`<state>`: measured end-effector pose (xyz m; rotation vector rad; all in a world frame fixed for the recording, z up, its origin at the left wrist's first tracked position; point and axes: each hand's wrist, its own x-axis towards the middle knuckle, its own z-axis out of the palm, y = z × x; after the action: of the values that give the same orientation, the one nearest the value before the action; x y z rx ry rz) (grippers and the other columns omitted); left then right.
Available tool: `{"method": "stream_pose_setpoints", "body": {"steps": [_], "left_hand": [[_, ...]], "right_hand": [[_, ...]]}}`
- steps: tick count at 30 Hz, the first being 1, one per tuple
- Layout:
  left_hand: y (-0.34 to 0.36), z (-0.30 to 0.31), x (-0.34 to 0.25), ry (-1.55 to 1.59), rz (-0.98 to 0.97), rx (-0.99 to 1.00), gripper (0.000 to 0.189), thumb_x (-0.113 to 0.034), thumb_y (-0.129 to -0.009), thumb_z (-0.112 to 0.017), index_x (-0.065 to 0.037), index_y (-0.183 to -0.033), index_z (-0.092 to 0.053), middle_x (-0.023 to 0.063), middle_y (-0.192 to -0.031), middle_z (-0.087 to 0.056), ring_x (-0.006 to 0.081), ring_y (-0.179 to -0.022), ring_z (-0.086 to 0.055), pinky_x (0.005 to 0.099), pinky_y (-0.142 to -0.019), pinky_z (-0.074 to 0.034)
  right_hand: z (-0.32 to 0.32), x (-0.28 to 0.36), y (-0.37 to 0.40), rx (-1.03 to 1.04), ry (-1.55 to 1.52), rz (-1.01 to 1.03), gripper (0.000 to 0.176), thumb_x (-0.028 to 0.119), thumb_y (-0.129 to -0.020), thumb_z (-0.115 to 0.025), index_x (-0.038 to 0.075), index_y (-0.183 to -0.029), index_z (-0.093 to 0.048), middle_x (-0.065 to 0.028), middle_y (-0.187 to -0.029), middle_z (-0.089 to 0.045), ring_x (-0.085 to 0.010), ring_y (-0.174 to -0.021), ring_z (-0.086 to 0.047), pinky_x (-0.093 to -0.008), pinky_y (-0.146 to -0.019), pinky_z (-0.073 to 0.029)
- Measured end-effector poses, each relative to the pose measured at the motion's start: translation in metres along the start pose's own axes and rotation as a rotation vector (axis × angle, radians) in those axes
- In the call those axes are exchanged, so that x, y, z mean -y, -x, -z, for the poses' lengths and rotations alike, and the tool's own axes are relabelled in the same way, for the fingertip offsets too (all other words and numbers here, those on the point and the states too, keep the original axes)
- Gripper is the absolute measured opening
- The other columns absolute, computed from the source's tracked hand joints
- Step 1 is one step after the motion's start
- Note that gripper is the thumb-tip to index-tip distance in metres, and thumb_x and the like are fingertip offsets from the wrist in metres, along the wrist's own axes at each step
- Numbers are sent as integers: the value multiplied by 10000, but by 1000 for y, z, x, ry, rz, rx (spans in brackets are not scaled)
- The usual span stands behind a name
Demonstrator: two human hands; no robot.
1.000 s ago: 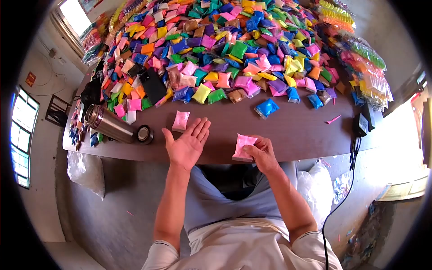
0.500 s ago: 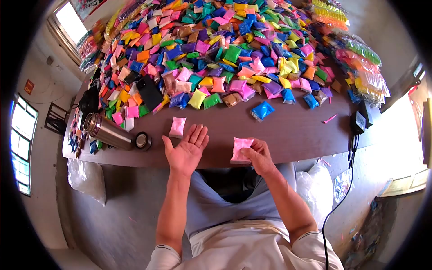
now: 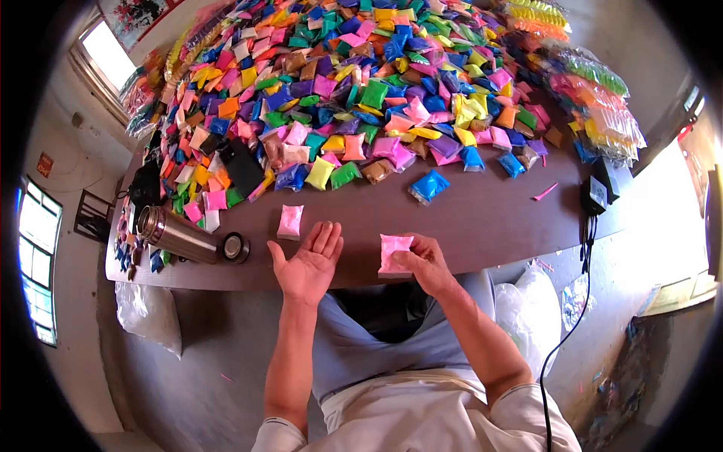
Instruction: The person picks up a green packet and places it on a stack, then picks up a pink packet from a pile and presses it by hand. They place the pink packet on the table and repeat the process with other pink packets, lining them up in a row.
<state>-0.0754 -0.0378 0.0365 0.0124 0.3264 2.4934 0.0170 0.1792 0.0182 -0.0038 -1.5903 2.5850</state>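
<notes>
Between the thumb and fingers of my right hand is a small pink packet in clear wrapping, held above the table's front edge. My left hand is turned palm up with its fingers stretched out, and nothing lies on it. Just beyond its fingertips a second pink packet rests on the brown table. A great heap of small packets in many colours covers the far part of the table.
A steel flask lies on its side at the left, its lid beside it. A black phone rests on the heap. At the right are a black adapter with cables and a pink strip. Plastic bags stand below.
The view has shifted slightly. My left fingers have drawn a little closer together, while my right hand keeps hold of the pink packet in nearly the same place.
</notes>
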Motion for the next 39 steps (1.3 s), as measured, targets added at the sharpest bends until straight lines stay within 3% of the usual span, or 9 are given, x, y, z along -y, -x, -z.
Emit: {"method": "stream_pose_setpoints", "body": {"steps": [10, 16, 32, 34, 39], "left_hand": [[2, 13, 0, 69, -26, -78, 938, -743, -846, -318, 100, -1215, -500, 221, -1288, -534, 344, -1319, -382, 443, -1123, -265], [3, 20, 1, 38, -42, 12, 914, -717, -874, -285, 97, -1250, -466, 209, -1301, -531, 319, -1337, -368, 455, -1125, -256], [4, 19, 6, 6, -46, 2, 945, -745, -847, -297, 89, -1252, -480, 233, -1338, -488, 337, -1350, -341, 446, -1139, -234], [4, 22, 5, -33, -47, 76, 936, -730, -867, -254, 87, -1278, -450, 226, -1369, -460, 329, -1365, -319, 466, -1141, -212], [5, 22, 7, -9, -40, 94, 938, -735, -863, -258, 87, -1265, -465, 235, -1325, -500, 339, -1345, -347, 463, -1140, -217]], "right_hand": [[-2, -1, -1, -8, 54, 3, 297, 86, -879, -613, -25, -1151, -572, -19, -957, -634, -81, -836, -592, -245, -755, -493], [-2, 0, -1, 0, 51, -2, 306, 109, -872, -627, -24, -1144, -579, -13, -939, -630, -79, -826, -591, -238, -739, -490], [-3, 0, 0, -5, 85, 13, 296, 118, -867, -635, -20, -1125, -590, -5, -911, -631, -76, -802, -582, -228, -721, -477], [-3, 1, 0, -10, 88, 5, 300, 122, -866, -637, -19, -1127, -591, -6, -913, -633, -76, -804, -581, -228, -720, -477], [-3, 0, 0, -12, 96, -5, 308, 125, -864, -639, -20, -1131, -588, -13, -915, -635, -78, -807, -581, -230, -721, -479]]}}
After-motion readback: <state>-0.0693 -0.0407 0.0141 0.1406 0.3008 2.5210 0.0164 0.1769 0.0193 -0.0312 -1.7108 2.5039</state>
